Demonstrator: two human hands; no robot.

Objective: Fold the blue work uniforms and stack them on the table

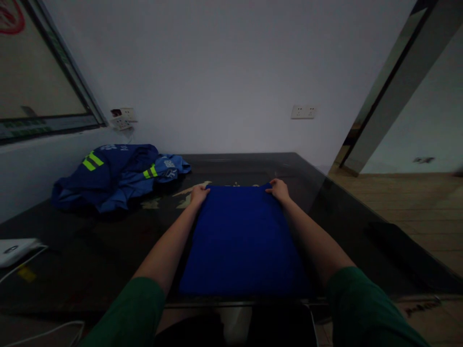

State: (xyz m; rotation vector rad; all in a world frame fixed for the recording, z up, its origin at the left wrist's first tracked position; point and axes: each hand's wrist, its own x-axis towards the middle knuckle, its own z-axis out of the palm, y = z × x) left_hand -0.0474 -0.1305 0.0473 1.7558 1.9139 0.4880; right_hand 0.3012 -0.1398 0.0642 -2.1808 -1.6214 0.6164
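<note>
A plain blue piece of cloth (242, 241) lies flat on the dark table in front of me, its near edge along the table's front edge. Whether it is a garment I cannot tell. My left hand (199, 194) pinches its far left corner between thumb and fingers. At the far right corner, my right hand (279, 191) grips the cloth the same way. Between the two hands the far edge runs almost straight. Pale markings on the table show just beyond that edge.
Crumpled blue workwear with yellow-green stripes (119, 176) is heaped on the dark table (108, 255) at the back left. A white device with a cable (18, 251) sits at the left edge. Some dark item (408, 250) lies on the right. A wall with sockets (303, 112) stands behind.
</note>
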